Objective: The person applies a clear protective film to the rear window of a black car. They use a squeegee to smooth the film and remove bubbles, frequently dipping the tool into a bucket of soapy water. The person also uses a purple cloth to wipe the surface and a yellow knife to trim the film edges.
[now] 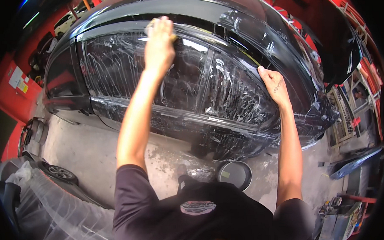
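A black car (279, 52) stands side-on before me, its side windows (185, 75) covered with streaky, shiny clear film. My left hand (159, 42) presses on the upper window edge near the roof, fingers together over something small and yellowish that they mostly hide. Farther right, my right hand (275, 84) is closed at the sloping roof edge, with thumb and fingertips pinched together. A thin yellow strip (250, 56) runs along that edge up to the pinched fingertips. The palm side of both hands is hidden.
A round dark tub (249, 177) stands on the concrete floor (90, 141) by my feet. At lower left, clear plastic sheeting (72, 215) drapes another vehicle. Right of the car are a dark blue panel (356, 162) and metal racks (346, 113). A red cabinet (15, 91) stands left.
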The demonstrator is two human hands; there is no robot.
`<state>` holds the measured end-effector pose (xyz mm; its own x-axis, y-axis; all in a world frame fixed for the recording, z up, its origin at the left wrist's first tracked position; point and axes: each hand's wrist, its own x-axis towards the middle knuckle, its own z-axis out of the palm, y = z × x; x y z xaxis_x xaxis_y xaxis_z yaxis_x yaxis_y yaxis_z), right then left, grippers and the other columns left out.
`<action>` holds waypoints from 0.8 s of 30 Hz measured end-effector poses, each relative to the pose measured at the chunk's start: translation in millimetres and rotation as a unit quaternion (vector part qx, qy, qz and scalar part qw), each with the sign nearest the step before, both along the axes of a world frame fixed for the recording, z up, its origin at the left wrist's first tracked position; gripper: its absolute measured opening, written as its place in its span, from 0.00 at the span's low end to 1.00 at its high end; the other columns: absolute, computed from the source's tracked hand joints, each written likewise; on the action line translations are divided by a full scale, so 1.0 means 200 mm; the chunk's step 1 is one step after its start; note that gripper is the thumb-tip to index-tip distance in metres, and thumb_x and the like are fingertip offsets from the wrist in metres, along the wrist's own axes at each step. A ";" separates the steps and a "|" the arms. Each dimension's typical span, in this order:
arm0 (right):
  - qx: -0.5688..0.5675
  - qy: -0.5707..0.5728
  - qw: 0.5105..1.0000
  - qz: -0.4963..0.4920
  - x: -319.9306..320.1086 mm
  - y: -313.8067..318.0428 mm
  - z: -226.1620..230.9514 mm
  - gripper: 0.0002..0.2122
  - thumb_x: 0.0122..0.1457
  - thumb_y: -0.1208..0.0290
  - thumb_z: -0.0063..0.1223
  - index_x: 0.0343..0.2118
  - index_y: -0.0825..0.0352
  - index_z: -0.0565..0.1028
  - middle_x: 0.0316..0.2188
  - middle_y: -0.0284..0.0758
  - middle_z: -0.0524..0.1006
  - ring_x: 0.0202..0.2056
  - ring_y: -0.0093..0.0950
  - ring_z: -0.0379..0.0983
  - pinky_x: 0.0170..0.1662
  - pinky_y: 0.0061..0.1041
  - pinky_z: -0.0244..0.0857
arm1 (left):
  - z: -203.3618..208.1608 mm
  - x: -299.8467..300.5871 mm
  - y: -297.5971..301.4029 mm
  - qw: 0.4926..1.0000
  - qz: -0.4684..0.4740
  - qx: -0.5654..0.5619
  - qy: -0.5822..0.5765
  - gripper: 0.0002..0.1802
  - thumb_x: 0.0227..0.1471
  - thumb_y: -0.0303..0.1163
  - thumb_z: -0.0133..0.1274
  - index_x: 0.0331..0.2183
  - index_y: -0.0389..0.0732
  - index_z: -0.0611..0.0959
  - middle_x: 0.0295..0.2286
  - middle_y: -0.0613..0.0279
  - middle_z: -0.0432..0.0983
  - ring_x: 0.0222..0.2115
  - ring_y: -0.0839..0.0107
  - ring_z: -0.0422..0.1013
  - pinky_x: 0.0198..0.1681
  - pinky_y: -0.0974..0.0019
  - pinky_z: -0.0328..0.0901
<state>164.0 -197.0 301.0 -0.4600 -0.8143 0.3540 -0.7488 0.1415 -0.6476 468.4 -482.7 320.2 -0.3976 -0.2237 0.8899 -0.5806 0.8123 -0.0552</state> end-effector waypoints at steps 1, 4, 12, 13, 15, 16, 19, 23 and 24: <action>0.007 0.000 1.000 -0.008 0.00 0.01 0.00 0.33 0.70 0.36 0.48 0.24 0.66 0.60 0.21 0.27 0.55 0.27 0.20 0.53 0.31 0.32 0.51 | 0.02 0.05 -0.06 1.000 -0.007 0.005 -0.007 0.35 0.59 0.25 0.52 0.67 0.30 0.69 0.68 0.39 0.62 0.71 0.44 0.55 0.76 0.46 0.47; 0.019 0.001 1.000 -0.017 0.02 -0.02 0.01 0.34 0.69 0.34 0.47 0.24 0.68 0.63 0.20 0.30 0.57 0.27 0.23 0.56 0.32 0.33 0.54 | -0.11 -0.16 0.08 0.994 0.071 -0.028 0.077 0.34 0.60 0.28 0.53 0.66 0.27 0.69 0.68 0.35 0.62 0.71 0.40 0.55 0.76 0.43 0.46; 0.028 -0.005 0.999 -0.029 -0.01 0.04 0.01 0.37 0.65 0.30 0.47 0.25 0.71 0.71 0.19 0.37 0.65 0.27 0.28 0.62 0.37 0.36 0.62 | -0.03 -0.12 0.21 0.998 0.034 -0.009 -0.049 0.29 0.57 0.26 0.55 0.61 0.37 0.78 0.65 0.49 0.69 0.70 0.54 0.60 0.73 0.33 0.48; 0.025 -0.005 0.999 -0.029 0.00 0.02 0.01 0.37 0.65 0.30 0.47 0.25 0.70 0.71 0.19 0.37 0.65 0.27 0.29 0.63 0.37 0.36 0.62 | 0.02 0.00 0.03 0.999 0.039 0.007 0.019 0.27 0.59 0.25 0.53 0.60 0.35 0.78 0.63 0.47 0.71 0.69 0.51 0.62 0.73 0.34 0.49; 0.029 0.001 0.999 -0.037 0.03 -0.01 0.03 0.37 0.65 0.30 0.46 0.25 0.70 0.71 0.19 0.37 0.65 0.27 0.29 0.63 0.37 0.36 0.62 | -0.02 0.06 -0.12 0.994 0.063 -0.053 0.068 0.25 0.59 0.25 0.50 0.57 0.32 0.79 0.59 0.41 0.74 0.64 0.45 0.66 0.72 0.35 0.51; 0.035 0.005 0.998 -0.042 0.05 -0.02 0.06 0.37 0.65 0.30 0.46 0.25 0.70 0.71 0.19 0.37 0.65 0.27 0.30 0.63 0.37 0.36 0.62 | -0.03 -0.01 -0.07 0.990 0.085 -0.086 0.072 0.25 0.59 0.26 0.50 0.57 0.31 0.79 0.58 0.40 0.74 0.63 0.44 0.66 0.72 0.35 0.50; 0.039 -0.007 0.998 -0.051 0.04 -0.03 0.05 0.37 0.66 0.30 0.46 0.25 0.70 0.70 0.19 0.37 0.63 0.27 0.30 0.62 0.37 0.36 0.62 | -0.07 -0.40 0.56 0.997 -0.042 0.019 -0.060 0.28 0.57 0.30 0.55 0.58 0.29 0.76 0.60 0.39 0.70 0.66 0.43 0.61 0.73 0.36 0.48; 0.021 -0.002 0.999 -0.030 -0.01 0.02 0.00 0.37 0.66 0.30 0.46 0.24 0.70 0.69 0.19 0.36 0.61 0.27 0.30 0.60 0.35 0.36 0.60 | -0.11 -0.29 0.36 0.990 -0.104 -0.069 -0.068 0.25 0.58 0.33 0.57 0.56 0.36 0.80 0.61 0.49 0.73 0.67 0.52 0.63 0.69 0.31 0.54; 0.023 -0.003 0.999 -0.037 -0.02 0.04 0.00 0.37 0.66 0.30 0.46 0.24 0.70 0.69 0.19 0.36 0.61 0.27 0.30 0.60 0.35 0.36 0.60 | 0.03 -0.20 0.30 0.997 0.000 -0.023 -0.080 0.23 0.60 0.31 0.54 0.56 0.37 0.81 0.61 0.53 0.74 0.65 0.55 0.65 0.66 0.31 0.57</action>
<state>160.5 -188.0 300.1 -0.5219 -0.7935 0.3130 -0.7308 0.2267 -0.6439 429.4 -422.6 326.0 -0.5355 -0.1837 0.8243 -0.5612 0.8068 -0.1848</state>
